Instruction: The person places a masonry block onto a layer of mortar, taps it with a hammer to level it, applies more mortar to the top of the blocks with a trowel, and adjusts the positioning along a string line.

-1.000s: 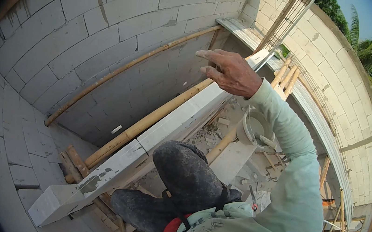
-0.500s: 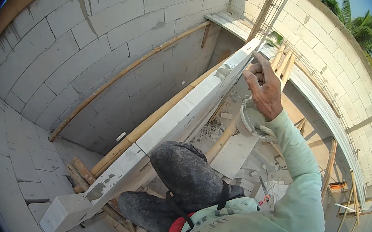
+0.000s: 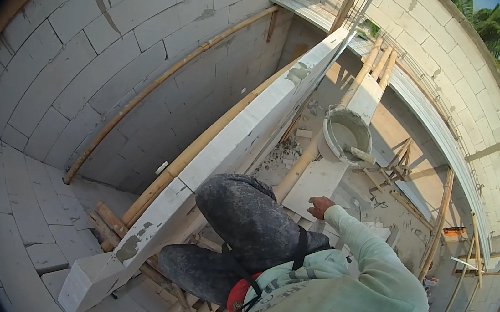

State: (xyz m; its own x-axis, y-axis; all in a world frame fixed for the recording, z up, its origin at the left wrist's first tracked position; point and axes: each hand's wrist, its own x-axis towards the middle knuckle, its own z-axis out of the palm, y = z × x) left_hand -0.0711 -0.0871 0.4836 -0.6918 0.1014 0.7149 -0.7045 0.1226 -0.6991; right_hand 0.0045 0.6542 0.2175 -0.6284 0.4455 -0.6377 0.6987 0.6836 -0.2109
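My right hand [image 3: 320, 207] hangs low beside my dark-trousered knee, its fingers curled in with nothing visible in them. Under and beyond it lies a pale flat board [image 3: 317, 181]. Past the board stands a bucket [image 3: 329, 142] of wet grey mortar, with a mortar-coated tool handle [image 3: 361, 154] leaning over its rim. To the left of my legs runs a narrow wall of white blocks [image 3: 226, 146]. Grey mortar patches [image 3: 299, 73] sit on its top, another near its close end. My left hand is out of view.
A bamboo pole [image 3: 200, 149] runs along the wall's left side, above a deep gap. Another bamboo pole [image 3: 300, 169] passes under the board. Tall block walls [image 3: 149, 10] enclose the space. Rubble, bamboo offcuts [image 3: 108, 222] and an orange object [image 3: 454, 232] lie around below.
My right hand has come down from above the wall's far part to beside my knee, its pointing finger now curled in. The bucket, partly covered by my arm before, now shows fully.
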